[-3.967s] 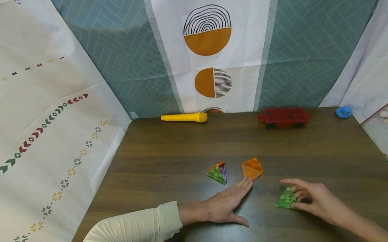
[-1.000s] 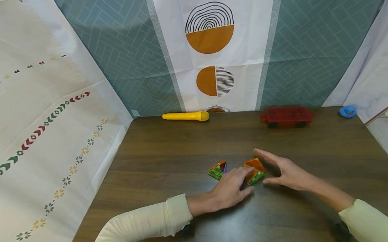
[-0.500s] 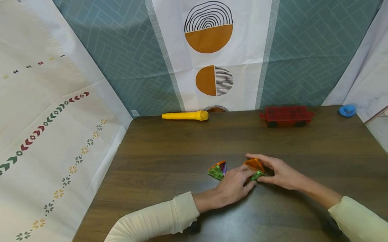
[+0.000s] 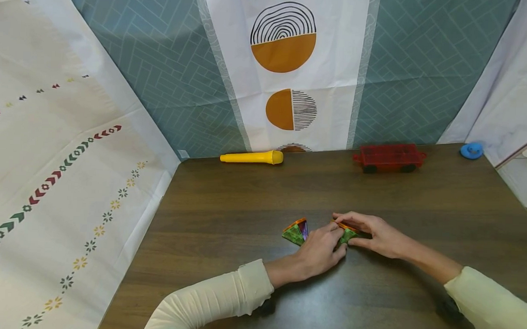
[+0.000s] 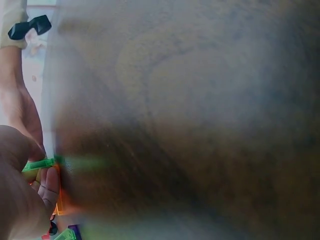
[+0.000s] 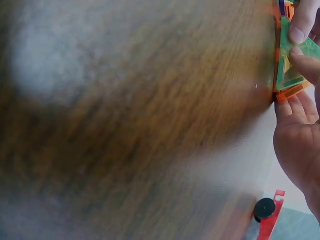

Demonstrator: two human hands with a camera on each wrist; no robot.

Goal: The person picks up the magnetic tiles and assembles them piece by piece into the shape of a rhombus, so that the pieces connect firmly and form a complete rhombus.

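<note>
Both hands meet over a small cluster of see-through magnetic tiles on the brown table. My right hand (image 4: 379, 235) grips it from the right, thumb on a green triangular magnetic tile (image 6: 285, 65), fingers behind an orange magnetic tile (image 6: 293, 92). From the left, my left hand (image 4: 318, 252) has its fingers bent around the same tiles, and its thumb presses the green tile in the right wrist view. The head view shows only slivers of these tiles between the fingers. Just left of them stands a small pyramid (image 4: 294, 233) of green, orange and purple magnetic tiles, partly behind the left hand.
Along the back edge of the table (image 4: 227, 197) lie a yellow toy microphone (image 4: 251, 157), a red see-through toy wagon (image 4: 390, 158) with black wheels, and a blue rubber duck (image 4: 471, 150). Patterned cloths hang behind and at both sides.
The right hand has carried the green tile leftward to the orange ones, let go, then taken hold again. The orange tile has tilted inward over the cluster. The left hand's straight fingers have bent around it.
</note>
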